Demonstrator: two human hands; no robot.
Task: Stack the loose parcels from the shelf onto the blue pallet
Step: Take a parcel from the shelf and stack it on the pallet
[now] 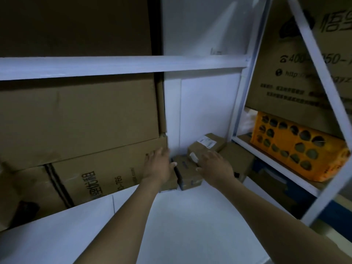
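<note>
Several small brown parcels lie at the back corner of a white shelf (171,216). A low parcel (187,174) sits in front, and a labelled parcel (206,142) lies tilted on top behind it. A larger carton (238,159) stands to their right. My left hand (159,164) reaches in with fingers straight, just left of the low parcel, thumb near its edge. My right hand (214,164) hovers over the parcels with fingers extended and holds nothing. No blue pallet is in view.
Big flat cartons (80,119) lean along the shelf's left side. A white crossbeam (114,66) runs above my hands. To the right a second rack (274,162) holds an orange crate (297,147) and a printed carton (297,73) behind a diagonal brace.
</note>
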